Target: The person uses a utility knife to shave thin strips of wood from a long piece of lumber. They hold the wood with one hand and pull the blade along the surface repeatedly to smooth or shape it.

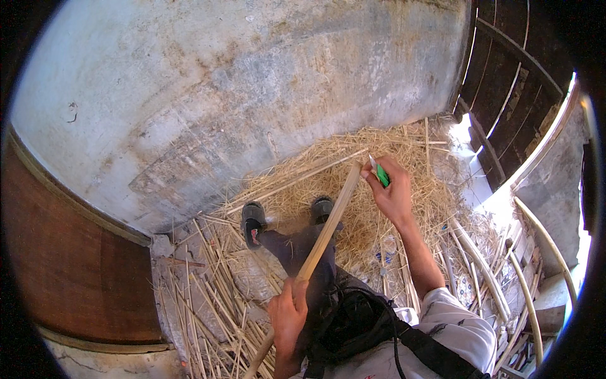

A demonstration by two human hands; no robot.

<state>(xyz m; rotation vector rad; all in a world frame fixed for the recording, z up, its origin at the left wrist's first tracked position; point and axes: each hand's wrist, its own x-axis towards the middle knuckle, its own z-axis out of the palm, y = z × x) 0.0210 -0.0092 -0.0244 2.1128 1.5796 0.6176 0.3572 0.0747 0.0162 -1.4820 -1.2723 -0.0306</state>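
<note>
A long, flat bamboo strip (327, 232) slants up across my legs from lower left to upper right. My left hand (288, 314) is closed around its lower part, near my body. In my right hand (392, 189) is a small knife (382, 176) with a green handle, its pale blade pointing up and away from me. The knife is beside the far end of the strip. The fingertips of my right hand are at that end, but whether they pinch the strip I cannot tell.
Pale shavings (360, 246) cover the floor around my shoes (254, 222). Loose bamboo sticks (211, 316) lie at the lower left, and thicker curved poles (483, 268) at the right. A stained wall (252, 95) rises ahead, with a dark plank door (511, 82) at the far right.
</note>
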